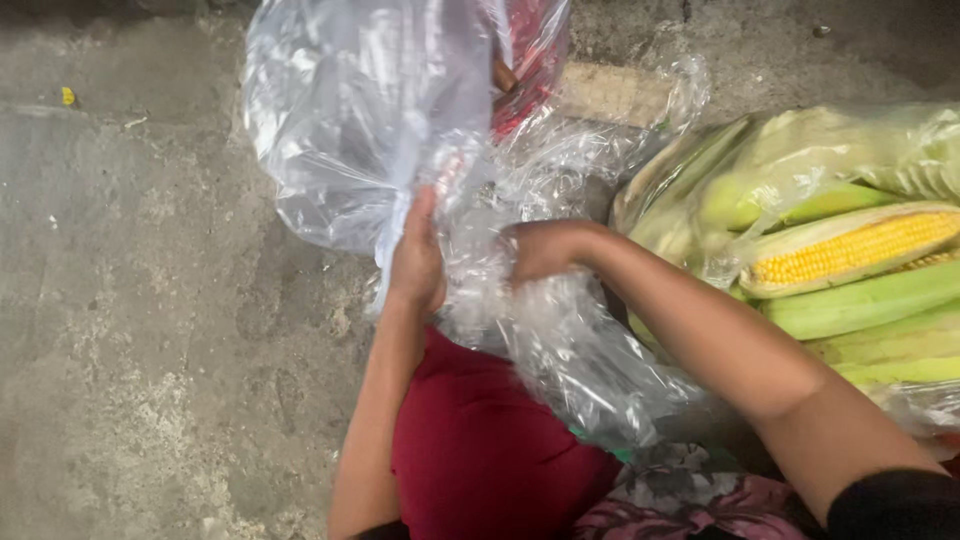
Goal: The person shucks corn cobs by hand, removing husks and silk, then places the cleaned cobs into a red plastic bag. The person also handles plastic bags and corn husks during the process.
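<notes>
The floor (pixel 150 300) is bare grey concrete with a rough, pitted surface and irregular darker patches. A shallow seam runs across its upper left area. Small debris lies scattered on it, including a yellow scrap (pixel 67 96) near the upper left edge and pale specks beside it. A flat tan block (pixel 612 93) rests on the concrete at the upper centre. The concrete continues along the top right, where it appears darker. Lighting is dim, even and diffuse, without hard shadows. No wall or window is in view.
</notes>
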